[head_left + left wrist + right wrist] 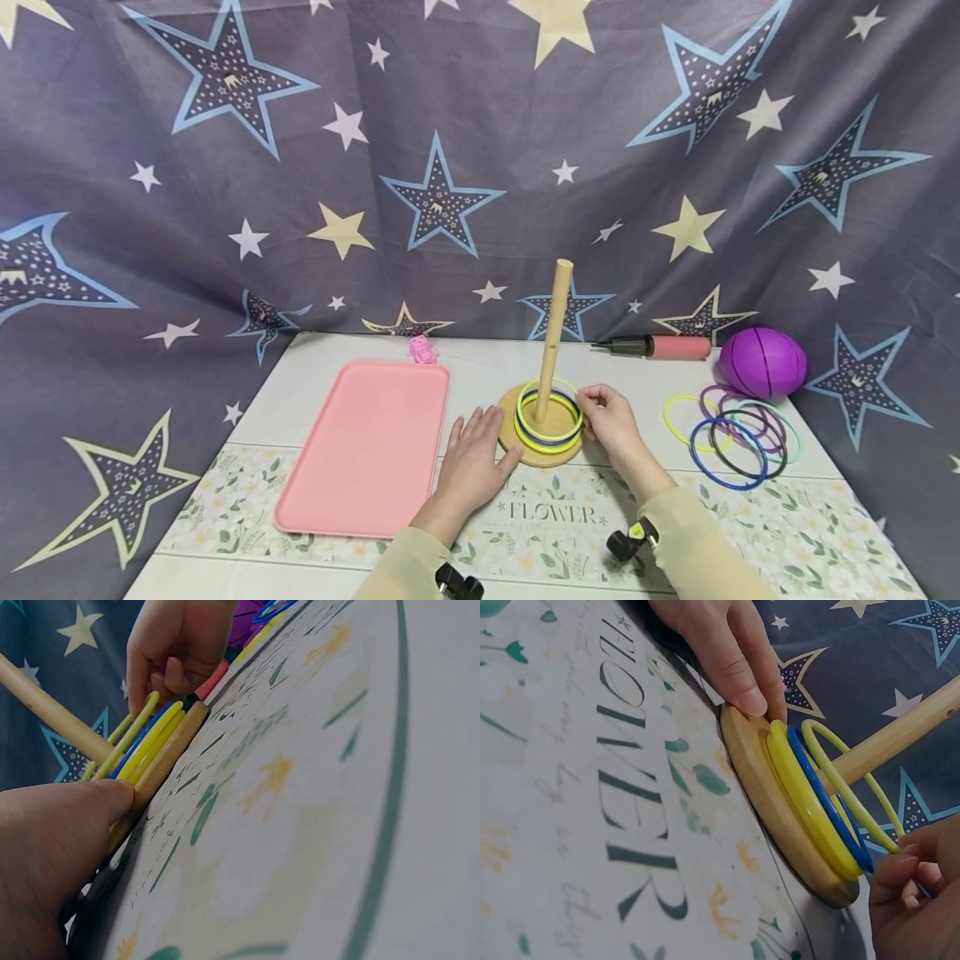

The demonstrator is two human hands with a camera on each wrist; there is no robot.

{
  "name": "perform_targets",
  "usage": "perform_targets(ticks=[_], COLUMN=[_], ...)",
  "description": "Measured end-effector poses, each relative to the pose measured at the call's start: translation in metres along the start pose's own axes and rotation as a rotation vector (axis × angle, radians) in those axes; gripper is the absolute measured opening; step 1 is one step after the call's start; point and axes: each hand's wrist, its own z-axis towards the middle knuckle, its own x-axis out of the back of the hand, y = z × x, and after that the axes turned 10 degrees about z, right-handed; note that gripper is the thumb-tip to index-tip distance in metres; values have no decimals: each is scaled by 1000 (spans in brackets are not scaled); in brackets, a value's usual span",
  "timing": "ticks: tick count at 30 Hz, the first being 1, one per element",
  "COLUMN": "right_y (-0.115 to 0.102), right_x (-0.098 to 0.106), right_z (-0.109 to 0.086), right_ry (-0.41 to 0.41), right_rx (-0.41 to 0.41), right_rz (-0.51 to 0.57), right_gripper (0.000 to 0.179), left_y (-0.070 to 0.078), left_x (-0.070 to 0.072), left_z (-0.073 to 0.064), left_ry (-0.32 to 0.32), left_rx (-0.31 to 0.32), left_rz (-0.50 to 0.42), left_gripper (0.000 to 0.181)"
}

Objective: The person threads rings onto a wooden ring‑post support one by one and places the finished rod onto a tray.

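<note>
Head view: your right hand pinches the right edge of the top ring, around the peg, your left hand spread against the base; seating appears in hand, likely calling next for lowering and release.

The peg and base look like smooth, matt wood, the rings glossy plastic, the tray smooth matt plastic, the backdrop creased cloth
</note>
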Motion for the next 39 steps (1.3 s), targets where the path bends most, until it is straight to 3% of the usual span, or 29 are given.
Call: perform_targets(ticks=[24,39], right_y=[10,2], right_x=[5,33], right_z=[2,-8], right_ry=[7,74], right_rx=[1,24], right_rz=[-58,-59], right_gripper=[21,28], left_y=[0,1], left_x=[0,1], left_z=[1,0], left_ry=[-2,-11], left_rx=[8,9], left_rz=[-16,1], left_gripper=[77,78])
